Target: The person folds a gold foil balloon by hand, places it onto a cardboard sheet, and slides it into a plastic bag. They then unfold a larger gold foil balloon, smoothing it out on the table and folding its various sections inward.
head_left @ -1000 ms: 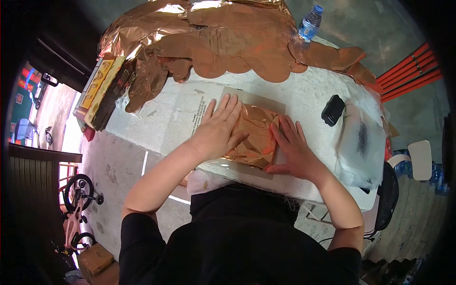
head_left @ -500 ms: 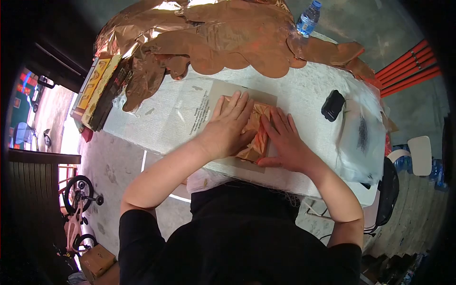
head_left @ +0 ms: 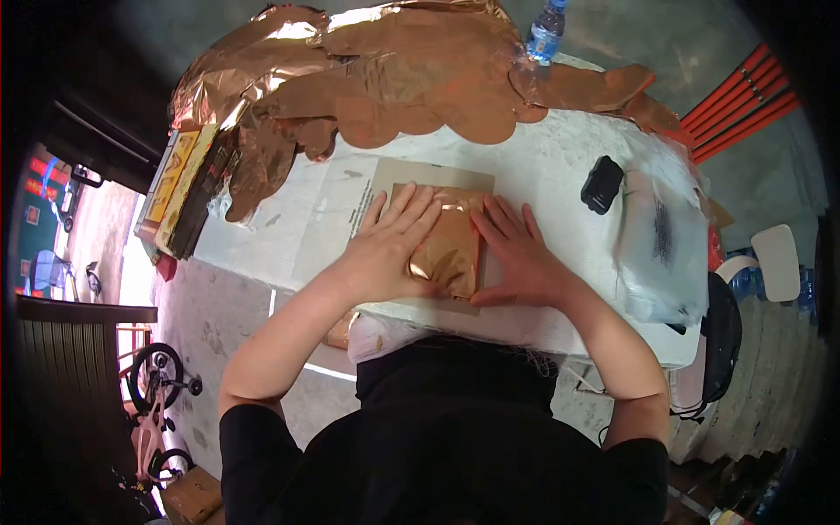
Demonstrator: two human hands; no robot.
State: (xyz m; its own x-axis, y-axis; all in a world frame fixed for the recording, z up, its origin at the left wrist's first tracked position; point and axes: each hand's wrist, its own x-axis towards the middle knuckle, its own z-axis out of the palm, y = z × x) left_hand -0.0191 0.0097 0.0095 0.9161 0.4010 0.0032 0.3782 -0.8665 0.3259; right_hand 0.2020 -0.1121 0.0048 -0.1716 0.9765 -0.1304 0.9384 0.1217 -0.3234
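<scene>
A copper-coloured foil packet (head_left: pixel 448 249) lies flat on a grey-brown board (head_left: pixel 477 181) near the table's front edge. My left hand (head_left: pixel 389 249) rests palm down over the packet's left side, fingers extended and slightly apart. Along the right edge of the packet, my right hand (head_left: pixel 518 258) lies with its fingers spread and its thumb near the lower right corner. The foil shows creases near the bottom. Printed text shows on clear plastic left of the board, partly beside my left hand.
Large copper foil sheets (head_left: pixel 394 87) cover the white table's (head_left: pixel 560 157) far side. A water bottle (head_left: pixel 546 35) stands behind. Right are a black case (head_left: pixel 602 185) and plastic-wrapped stack (head_left: pixel 661 245); left, flat boxes (head_left: pixel 182 188).
My left hand has moved left across the packet, uncovering more of its middle. The foil looks flatter and narrower than a second ago. The camera view has shifted slightly.
</scene>
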